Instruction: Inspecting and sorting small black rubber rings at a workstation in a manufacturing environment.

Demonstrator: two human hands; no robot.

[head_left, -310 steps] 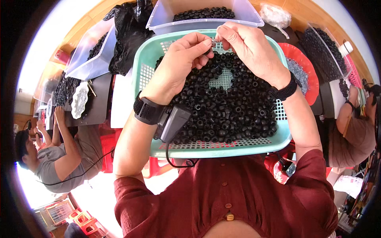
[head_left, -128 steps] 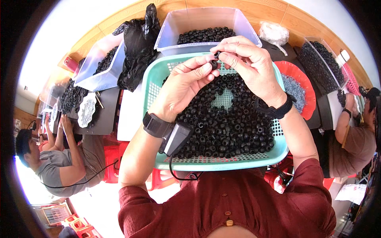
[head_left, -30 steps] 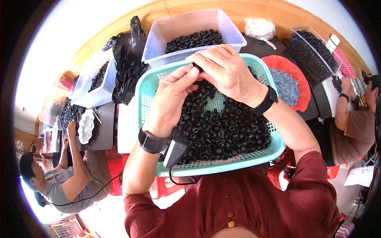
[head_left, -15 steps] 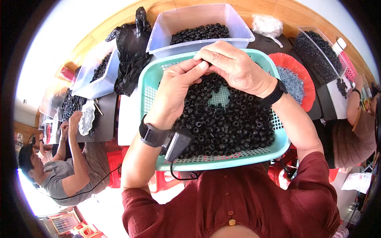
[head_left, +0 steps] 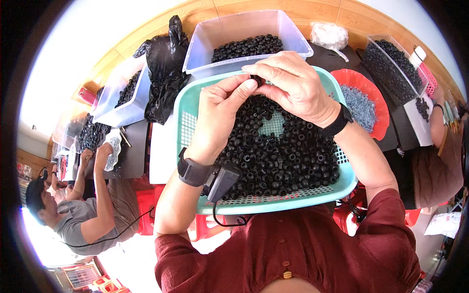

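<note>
Both hands meet above the far rim of a teal plastic basket (head_left: pixel 188 122) with a perforated floor and walls, heaped with small black rings (head_left: pixel 283 156) that look like rubber or plastic. The left hand (head_left: pixel 220 112) and the right hand (head_left: pixel 293 83) pinch one small black piece (head_left: pixel 256 78) between their fingertips, each grip closed on it, just over the basket's far edge; the fingers hide most of its shape. A black band with a small black box and cord sits on the left wrist, a black strap on the right. Beyond the basket, at the far edge of the tabletop, stands a clear plastic bin (head_left: pixel 234 29) holding more black rings. To its left slumps a crumpled black plastic bag (head_left: pixel 163 73), glossy and creased. To the right lies a round red dish (head_left: pixel 378 93) of fine grey bits, with another clear bin (head_left: pixel 391 63) of black parts past it. At the left edge a person in a grey shirt (head_left: pixel 78 219) works at a further clear bin.
</note>
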